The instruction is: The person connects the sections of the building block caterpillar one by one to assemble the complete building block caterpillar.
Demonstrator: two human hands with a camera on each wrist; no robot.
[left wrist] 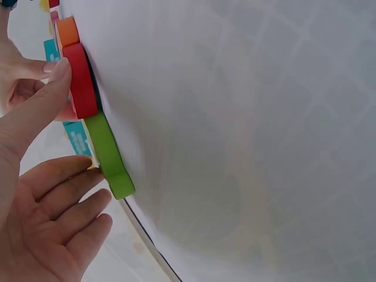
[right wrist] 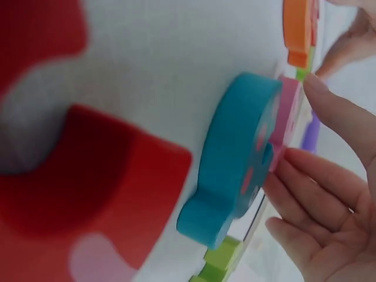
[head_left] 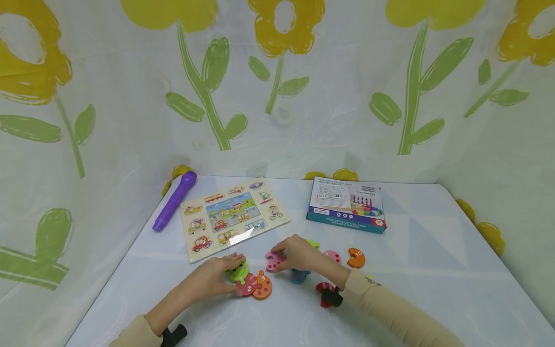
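My left hand (head_left: 214,277) holds a green smiling-face puzzle piece (head_left: 236,274) and the red number 2 piece (head_left: 248,285) fitted against it; its thumb lies along the red edge, fingertips at the green one. An orange spotted piece (head_left: 264,286) adjoins the red one. To the right, my right hand (head_left: 301,253) pinches a pink spotted piece (head_left: 272,260), lying flat a short way from that row. Under this hand lies a blue piece (head_left: 299,276), large in the right wrist view, with its far end partly hidden in the head view.
Around my right forearm lie a red piece (head_left: 324,289), another pink piece (head_left: 332,256), an orange piece (head_left: 356,258) and a green one (head_left: 313,244). Behind stand a wooden vehicle puzzle board (head_left: 195,231), a purple stick (head_left: 175,200) and a flat toy box (head_left: 347,205).
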